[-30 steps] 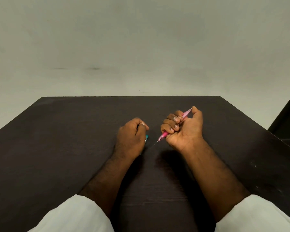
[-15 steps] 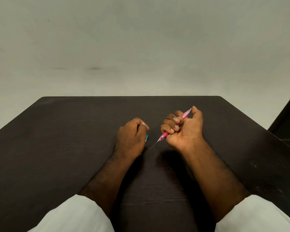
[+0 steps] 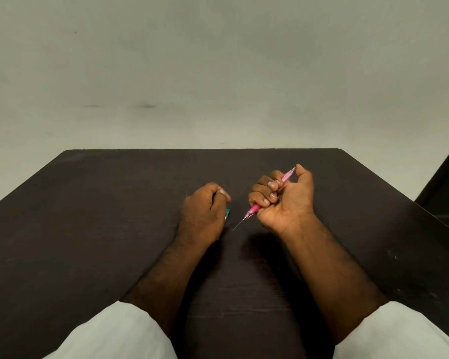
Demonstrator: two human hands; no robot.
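Now gripping pink pen (image 3: pixel 253 209) mid-frame, right hand (image 3: pixel 285 203) fingers clamped round it; left hand (image 3: pixel 202 213) curled over teal box (image 3: pixel 227 213).

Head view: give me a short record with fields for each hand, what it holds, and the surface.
right hand: grips a pink mechanical pencil, thumb at its top end
pencil tip: points down toward the left hand; a thin lead sticks out
left hand: curled round a small teal item, mostly hidden
surface: dark table
sleeves: white sleeves, forearms bare
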